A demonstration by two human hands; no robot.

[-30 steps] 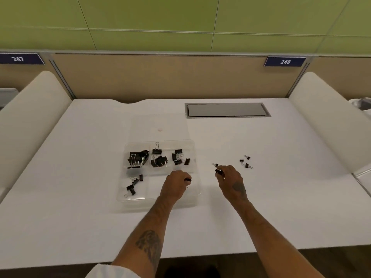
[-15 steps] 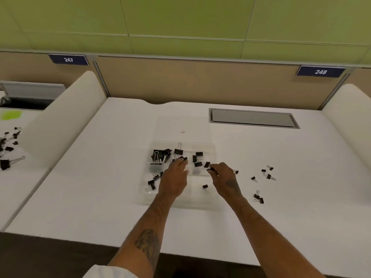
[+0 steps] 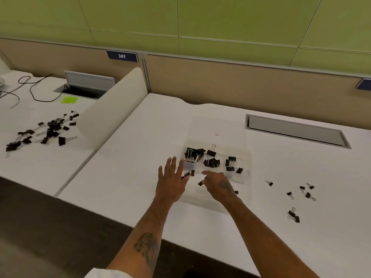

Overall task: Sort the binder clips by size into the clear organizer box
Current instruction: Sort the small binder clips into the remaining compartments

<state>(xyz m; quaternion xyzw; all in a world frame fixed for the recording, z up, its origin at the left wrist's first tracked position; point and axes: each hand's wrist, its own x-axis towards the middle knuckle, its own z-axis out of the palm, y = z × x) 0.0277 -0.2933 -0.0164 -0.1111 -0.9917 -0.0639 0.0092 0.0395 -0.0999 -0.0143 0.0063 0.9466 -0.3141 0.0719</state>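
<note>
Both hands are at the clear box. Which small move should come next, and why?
Probably the right hand, if its grip is empty, should reach right for one loose clip: several lie on the table beside the organizer box, unsorted. The left hand is open at the box's left edge, holding nothing.

This is an open-plan office, a row of numbered workstations. White desks (image 3: 140, 137) stand side by side, parted by a rounded padded divider (image 3: 112, 109) and backed by a tan partition panel (image 3: 241, 85) under green wall panels (image 3: 180, 17). Small blue plates on the partition number the places, one reading 247 (image 3: 122, 56). Each desk has a cable hatch set in its top, closed here (image 3: 295, 130), its lid raised next door (image 3: 84, 87), where black cables (image 3: 34, 91) and a green sticky note (image 3: 69, 100) lie. Black binder clips (image 3: 211, 162) lie on both desks
</note>
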